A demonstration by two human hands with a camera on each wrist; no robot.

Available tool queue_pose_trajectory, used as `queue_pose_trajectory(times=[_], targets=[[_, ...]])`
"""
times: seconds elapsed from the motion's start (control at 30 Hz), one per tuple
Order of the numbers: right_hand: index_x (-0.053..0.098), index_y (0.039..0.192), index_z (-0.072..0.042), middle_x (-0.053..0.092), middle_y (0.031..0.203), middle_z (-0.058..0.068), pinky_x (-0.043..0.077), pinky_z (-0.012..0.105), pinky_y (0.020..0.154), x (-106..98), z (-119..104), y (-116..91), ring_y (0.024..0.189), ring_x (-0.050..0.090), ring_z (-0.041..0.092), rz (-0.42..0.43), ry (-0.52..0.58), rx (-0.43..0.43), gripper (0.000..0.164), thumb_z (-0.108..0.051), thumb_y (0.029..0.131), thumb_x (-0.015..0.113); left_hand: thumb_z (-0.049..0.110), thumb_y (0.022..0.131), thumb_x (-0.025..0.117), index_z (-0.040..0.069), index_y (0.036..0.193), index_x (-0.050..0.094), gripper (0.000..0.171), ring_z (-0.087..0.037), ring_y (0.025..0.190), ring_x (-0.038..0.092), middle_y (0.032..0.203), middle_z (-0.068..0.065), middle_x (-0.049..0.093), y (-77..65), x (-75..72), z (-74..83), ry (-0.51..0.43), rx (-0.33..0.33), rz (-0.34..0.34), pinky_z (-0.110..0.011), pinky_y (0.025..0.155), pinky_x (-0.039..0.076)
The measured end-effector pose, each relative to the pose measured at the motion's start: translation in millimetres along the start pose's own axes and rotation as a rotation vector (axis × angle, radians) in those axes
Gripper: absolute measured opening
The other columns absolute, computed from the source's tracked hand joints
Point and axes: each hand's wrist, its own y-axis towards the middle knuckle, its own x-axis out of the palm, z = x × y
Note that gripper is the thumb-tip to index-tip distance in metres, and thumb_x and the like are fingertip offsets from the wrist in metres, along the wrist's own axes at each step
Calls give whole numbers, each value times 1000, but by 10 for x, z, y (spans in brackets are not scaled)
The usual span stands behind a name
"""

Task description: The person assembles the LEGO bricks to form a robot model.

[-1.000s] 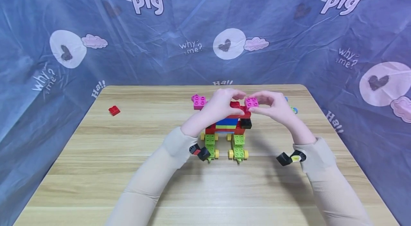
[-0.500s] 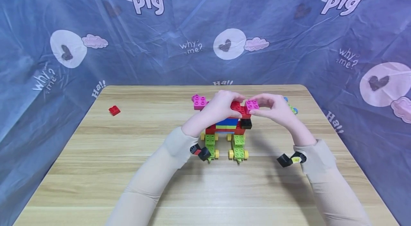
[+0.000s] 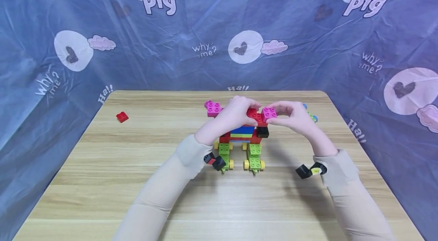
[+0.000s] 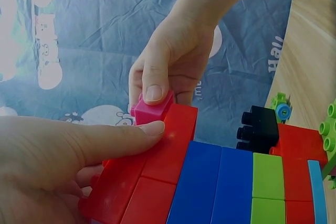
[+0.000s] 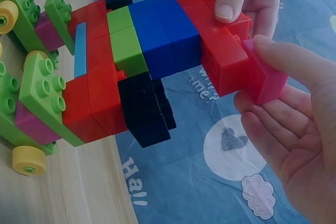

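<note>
A many-coloured toy brick build stands mid-table, with red bricks (image 3: 256, 117) on top, blue bricks (image 5: 163, 35) below and green wheeled bases (image 3: 254, 162) at the bottom. My left hand (image 3: 236, 111) grips the red top layer, its thumb on the near side in the left wrist view. At the right end of that layer, my right hand (image 3: 291, 114) pinches a pink brick (image 3: 269, 113) between thumb and fingers. The pink brick sits right against the red one in the right wrist view. Another pink brick (image 3: 213, 108) juts from the build's left end, and black bricks (image 5: 142, 108) stick out lower down.
A loose red brick (image 3: 122, 116) lies at the table's left. Behind my right hand, a small green and blue piece (image 3: 312, 116) shows partly at the back right. A blue printed cloth (image 3: 171, 66) hangs around the wooden table (image 3: 113, 180).
My right hand has lowered the pink brick slightly onto the right end of the red layer. My left hand keeps its grip and has barely moved.
</note>
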Motion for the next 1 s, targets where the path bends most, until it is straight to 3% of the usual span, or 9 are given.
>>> queue_pose_trajectory(times=[0.17,0.73,1.0], targets=[[69,111,1,71,91,-9,52,16,74,0,-17,6,84,66,0,2,-3,-7,34,-7,79,78,21,79,80,9,130,61,56,-16,119,59,128,-4,64,-3,-5,9,-5,-7,-6,-26,101,46],[69,111,0,73,97,14,52,18,73,4,-48,-1,83,66,-1,-10,-44,4,35,-9,79,79,20,77,81,10,129,62,55,-15,119,59,127,-3,65,-1,4,2,-37,-17,3,-26,101,46],[70,109,1,72,96,17,52,17,72,-5,-62,16,83,65,-2,-15,-52,0,34,-8,78,79,20,77,81,11,128,63,54,-15,118,59,126,-3,65,-3,4,3,-30,-11,15,-27,101,46]])
